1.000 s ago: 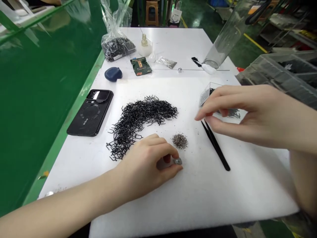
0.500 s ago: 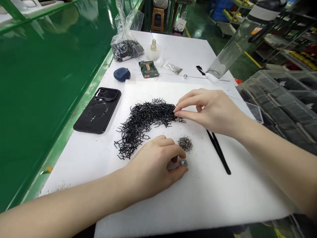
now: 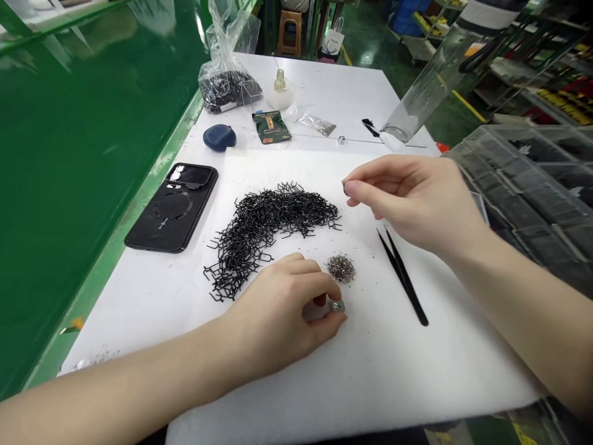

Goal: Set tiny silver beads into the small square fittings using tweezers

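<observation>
A stack of grey translucent plastic bins (image 3: 532,191) with dark contents stands right of the white surface (image 3: 343,80); a knotted clear plastic bag (image 3: 227,89) holds black pieces, a small clear sachet (image 3: 317,123) tiny grey bits. Since half a second ago, the right hand (image 3: 412,201) has left the curved heap of thin black bent wires (image 3: 273,216) and is right of it, grip pinched on a tiny dark piece (image 3: 344,187), too small to identify. The left hand (image 3: 287,309) has stayed, its grip holding a small grey metal block (image 3: 338,306) near the surface. A flat black phone (image 3: 171,210) lies left of the heap, slim black tweezers (image 3: 407,278) near the right hand, and a mound of brownish grains (image 3: 341,269) just beyond the block.
</observation>
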The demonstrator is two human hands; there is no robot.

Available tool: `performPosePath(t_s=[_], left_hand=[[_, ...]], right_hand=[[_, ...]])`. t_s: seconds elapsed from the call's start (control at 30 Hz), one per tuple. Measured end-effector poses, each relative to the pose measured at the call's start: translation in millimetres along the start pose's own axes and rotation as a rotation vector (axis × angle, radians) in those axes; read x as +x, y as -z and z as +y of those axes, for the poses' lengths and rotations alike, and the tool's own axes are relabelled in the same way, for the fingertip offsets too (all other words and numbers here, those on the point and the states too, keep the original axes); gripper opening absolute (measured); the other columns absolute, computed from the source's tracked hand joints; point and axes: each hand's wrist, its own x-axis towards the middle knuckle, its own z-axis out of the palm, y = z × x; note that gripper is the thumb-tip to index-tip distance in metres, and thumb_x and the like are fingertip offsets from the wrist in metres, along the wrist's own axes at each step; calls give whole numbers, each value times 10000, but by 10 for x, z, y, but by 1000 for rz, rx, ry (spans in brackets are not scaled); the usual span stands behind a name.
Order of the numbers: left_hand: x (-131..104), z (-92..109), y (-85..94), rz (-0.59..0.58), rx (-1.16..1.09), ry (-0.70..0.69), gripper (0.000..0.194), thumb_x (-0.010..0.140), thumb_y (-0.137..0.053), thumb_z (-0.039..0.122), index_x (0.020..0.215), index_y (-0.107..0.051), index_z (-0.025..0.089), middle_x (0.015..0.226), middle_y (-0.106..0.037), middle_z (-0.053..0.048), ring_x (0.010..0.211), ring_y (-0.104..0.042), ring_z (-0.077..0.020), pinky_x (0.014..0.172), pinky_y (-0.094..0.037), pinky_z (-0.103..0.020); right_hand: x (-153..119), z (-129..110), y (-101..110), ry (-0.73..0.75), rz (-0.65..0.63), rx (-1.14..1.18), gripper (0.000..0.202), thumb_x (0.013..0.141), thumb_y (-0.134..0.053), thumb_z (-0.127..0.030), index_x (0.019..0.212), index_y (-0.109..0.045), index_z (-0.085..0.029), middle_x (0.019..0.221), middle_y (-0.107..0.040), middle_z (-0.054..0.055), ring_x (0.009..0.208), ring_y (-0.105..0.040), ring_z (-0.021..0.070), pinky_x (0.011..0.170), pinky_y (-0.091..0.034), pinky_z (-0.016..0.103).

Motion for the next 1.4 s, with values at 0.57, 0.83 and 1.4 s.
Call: performPosePath(t_s=[0.57,0.83,1.4], left_hand=[[86,248,167,40,-173,167,205,885,-894,85,963,-902,273,939,-933,55,751,-836,-103,722,-646,-164],[219,397,250,129,-395,518,186,814,-940,128,926,-977,272,940,-983,29,796,-941,-153,803,-739,-113],[265,306,238,225,-858,692,423,754,-1051,-63,1005,-977,269,976,-993,32,934,-974,-146,896,-767,-130]], right_hand=[[-349,133,32,-11,-185,444,309,949,-1089,-572,882,-937,-312,661,-762,-27,516,-704,147,413,-572,268],[-398,44,5,44,-212,495,209,934,-1123,-395,856,-948,-310,766,-855,-12,570,-746,130,501,-647,233],[-581,-79,-59,95,-144,415,327,951,-939,-53,984,-952,-379,964,-948,-55,860,-927,183,769,-797,286]])
